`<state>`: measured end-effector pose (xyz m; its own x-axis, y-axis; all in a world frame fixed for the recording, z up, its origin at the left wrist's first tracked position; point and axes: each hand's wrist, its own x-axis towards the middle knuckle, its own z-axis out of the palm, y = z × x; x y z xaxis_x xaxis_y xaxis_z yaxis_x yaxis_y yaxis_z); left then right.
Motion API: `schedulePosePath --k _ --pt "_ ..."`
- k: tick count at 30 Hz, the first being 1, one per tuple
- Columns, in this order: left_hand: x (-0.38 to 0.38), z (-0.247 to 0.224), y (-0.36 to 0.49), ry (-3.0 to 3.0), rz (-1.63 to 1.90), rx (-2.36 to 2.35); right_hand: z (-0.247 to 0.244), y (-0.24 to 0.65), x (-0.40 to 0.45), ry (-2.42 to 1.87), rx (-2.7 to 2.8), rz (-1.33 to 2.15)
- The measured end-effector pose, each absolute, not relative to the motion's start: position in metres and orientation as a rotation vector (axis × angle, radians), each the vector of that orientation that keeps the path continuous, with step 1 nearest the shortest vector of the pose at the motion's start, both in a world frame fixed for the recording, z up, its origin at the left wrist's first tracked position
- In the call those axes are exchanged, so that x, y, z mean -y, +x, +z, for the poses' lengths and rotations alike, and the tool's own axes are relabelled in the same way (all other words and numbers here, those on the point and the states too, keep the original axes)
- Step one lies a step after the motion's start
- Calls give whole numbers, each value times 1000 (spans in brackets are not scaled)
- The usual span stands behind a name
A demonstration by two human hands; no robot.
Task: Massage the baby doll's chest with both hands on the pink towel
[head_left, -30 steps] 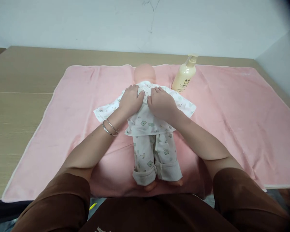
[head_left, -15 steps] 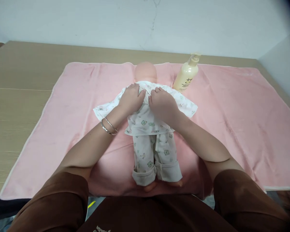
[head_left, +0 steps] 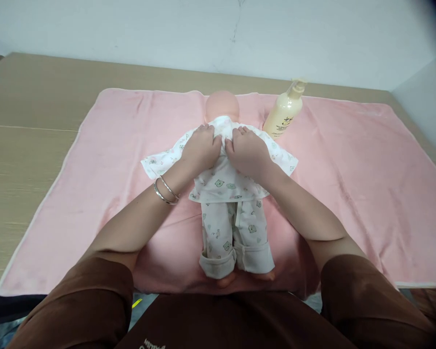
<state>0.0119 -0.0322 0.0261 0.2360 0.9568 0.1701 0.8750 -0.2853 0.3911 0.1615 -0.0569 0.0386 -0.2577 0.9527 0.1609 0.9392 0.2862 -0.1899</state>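
A baby doll lies lengthwise before me, its bald head away from me and no facial features showing. It wears a white printed shirt and matching trousers with rolled cuffs. My left hand lies palm down on the shirt's upper left part, thumb apart from the fingers. Opposite it, my right hand rests on the upper right part, thumb turned inward. The two thumbs are close together, with a strip of cloth between them. Both palms are hidden.
A pink blanket with a pale edge lies under the doll on a wooden table. Right of the doll's head, a cream pump bottle leans on the blanket. Behind the table is a white wall.
Both hands have shifted slightly along the shirt toward the doll's head, and the cloth there has moved a little with them. The view has shifted slightly. The bottle stays put.
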Motion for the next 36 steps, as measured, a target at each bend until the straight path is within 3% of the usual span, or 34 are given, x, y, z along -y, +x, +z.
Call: schedulePosePath --k 24,32,36 --pt "40 -6 23 2226 966 -1768 26 187 16 -1675 2199 401" --pt "12 18 0 2028 693 -1702 42 160 60 -1795 2216 168" --pt "23 18 4 2218 669 -1728 38 167 42 -1785 2141 283"
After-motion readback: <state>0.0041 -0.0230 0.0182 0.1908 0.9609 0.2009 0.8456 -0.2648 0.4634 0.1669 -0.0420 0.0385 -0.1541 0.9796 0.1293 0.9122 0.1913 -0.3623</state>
